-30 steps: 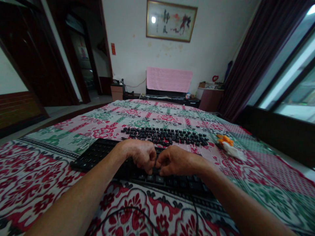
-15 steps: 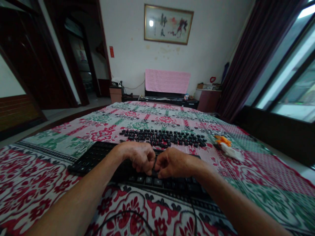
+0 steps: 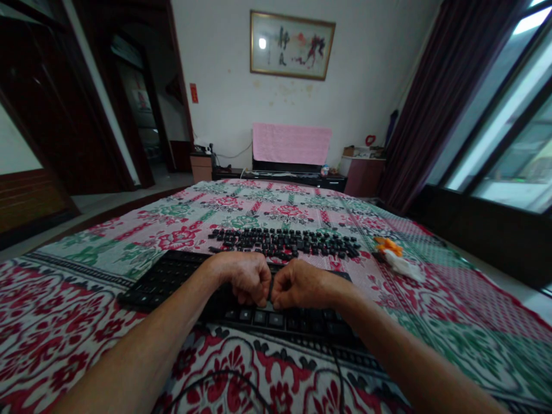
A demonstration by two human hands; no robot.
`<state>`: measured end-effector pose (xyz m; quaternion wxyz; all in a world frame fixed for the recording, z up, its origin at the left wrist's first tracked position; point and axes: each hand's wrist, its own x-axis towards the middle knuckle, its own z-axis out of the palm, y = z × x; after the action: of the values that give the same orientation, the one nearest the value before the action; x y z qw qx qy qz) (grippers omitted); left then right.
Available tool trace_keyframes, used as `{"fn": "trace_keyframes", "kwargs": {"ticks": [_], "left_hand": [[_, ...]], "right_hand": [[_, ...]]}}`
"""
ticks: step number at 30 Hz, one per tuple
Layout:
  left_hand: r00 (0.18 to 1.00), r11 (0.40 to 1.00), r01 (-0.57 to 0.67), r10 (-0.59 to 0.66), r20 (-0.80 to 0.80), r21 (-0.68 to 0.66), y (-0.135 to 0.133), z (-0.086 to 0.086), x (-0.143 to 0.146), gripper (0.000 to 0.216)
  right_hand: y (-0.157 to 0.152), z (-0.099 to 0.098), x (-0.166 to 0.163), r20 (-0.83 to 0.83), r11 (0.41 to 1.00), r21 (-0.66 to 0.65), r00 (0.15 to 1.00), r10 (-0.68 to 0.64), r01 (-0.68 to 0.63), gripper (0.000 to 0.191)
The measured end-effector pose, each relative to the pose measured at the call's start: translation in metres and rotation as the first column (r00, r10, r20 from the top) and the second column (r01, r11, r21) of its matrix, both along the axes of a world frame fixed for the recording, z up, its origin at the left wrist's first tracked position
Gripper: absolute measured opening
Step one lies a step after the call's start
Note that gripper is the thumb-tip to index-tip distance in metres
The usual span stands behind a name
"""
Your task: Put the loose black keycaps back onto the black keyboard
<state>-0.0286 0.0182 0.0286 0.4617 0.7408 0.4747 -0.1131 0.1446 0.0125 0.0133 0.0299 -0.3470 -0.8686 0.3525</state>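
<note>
A black keyboard point(image 3: 157, 279) lies on the patterned bedspread, with its front row of keys turned toward me. Over the middle of it, my left hand point(image 3: 250, 279) is closed, its fingers curled down at the keys. My right hand point(image 3: 297, 284) is pinched right beside it, the fingertips of both hands nearly meeting. Whatever either hand has between its fingers is hidden. Beyond the keyboard, several loose black keycaps point(image 3: 299, 241) lie spread in rough rows. The keyboard's black cable point(image 3: 341, 379) runs toward me along the cloth.
To the right of the keycaps lie an orange and white crumpled cloth or wrapper point(image 3: 390, 248). The bedspread point(image 3: 284, 210) stretches to a low black stand, where a pink towel point(image 3: 291, 144) covers a screen. A dark curtain point(image 3: 448, 86) hangs by the window at right.
The right hand's fingertips have shifted slightly left, closer to the left hand. The left hand stays almost in place, and the view has tilted a little.
</note>
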Motion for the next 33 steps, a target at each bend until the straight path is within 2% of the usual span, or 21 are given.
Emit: {"fn": "trace_keyframes", "kwargs": {"ticks": [3, 6, 11, 13, 15, 18, 21, 25, 27, 33], "left_hand": [[0.999, 0.999, -0.022, 0.023, -0.044, 0.034, -0.003, 0.002, 0.005, 0.014], [0.993, 0.992, -0.022, 0.036, -0.114, 0.123, -0.005, 0.004, 0.01, 0.016], [0.993, 0.986, 0.003, 0.017, -0.119, 0.167, -0.007, 0.006, 0.009, 0.015], [0.998, 0.984, -0.001, 0.012, -0.058, 0.179, -0.005, 0.005, 0.006, 0.017], [1.0, 0.967, -0.029, 0.026, 0.015, 0.253, -0.002, 0.004, 0.003, 0.02], [0.994, 0.883, -0.098, 0.067, 0.083, 0.459, 0.005, 0.003, 0.003, 0.026], [0.995, 0.772, -0.101, 0.062, 0.084, 0.628, 0.013, 0.003, 0.008, 0.026], [0.993, 0.648, -0.11, 0.109, 0.052, 0.754, 0.027, 0.001, 0.02, 0.025], [0.993, 0.623, -0.096, 0.118, 0.028, 0.777, 0.035, -0.002, 0.029, 0.025], [0.981, 0.61, -0.047, 0.179, -0.08, 0.791, 0.056, -0.01, 0.058, 0.026]], "right_hand": [[-0.003, -0.002, -0.003, 0.031, 0.999, 0.052, 1.0, -0.004, 0.002, 0.018], [-0.008, -0.001, -0.006, 0.044, 0.992, 0.123, 0.999, -0.032, 0.027, 0.018], [-0.004, 0.015, 0.004, -0.037, 0.995, 0.094, 0.999, 0.024, -0.021, 0.021], [0.006, 0.022, 0.016, -0.115, 0.986, 0.149, 0.992, -0.061, 0.078, 0.025], [0.019, 0.026, 0.032, -0.133, 0.935, 0.268, 0.97, -0.203, 0.232, 0.028], [0.035, 0.022, 0.054, 0.05, 0.877, 0.388, 0.944, -0.328, 0.284, 0.023], [0.041, 0.014, 0.064, 0.115, 0.866, 0.418, 0.929, -0.351, 0.275, 0.021], [0.041, 0.007, 0.062, 0.141, 0.864, 0.418, 0.92, -0.367, 0.28, 0.023], [0.042, 0.006, 0.06, 0.158, 0.865, 0.417, 0.915, -0.372, 0.28, 0.024], [0.043, 0.007, 0.062, 0.154, 0.865, 0.421, 0.918, -0.366, 0.274, 0.024]]}}
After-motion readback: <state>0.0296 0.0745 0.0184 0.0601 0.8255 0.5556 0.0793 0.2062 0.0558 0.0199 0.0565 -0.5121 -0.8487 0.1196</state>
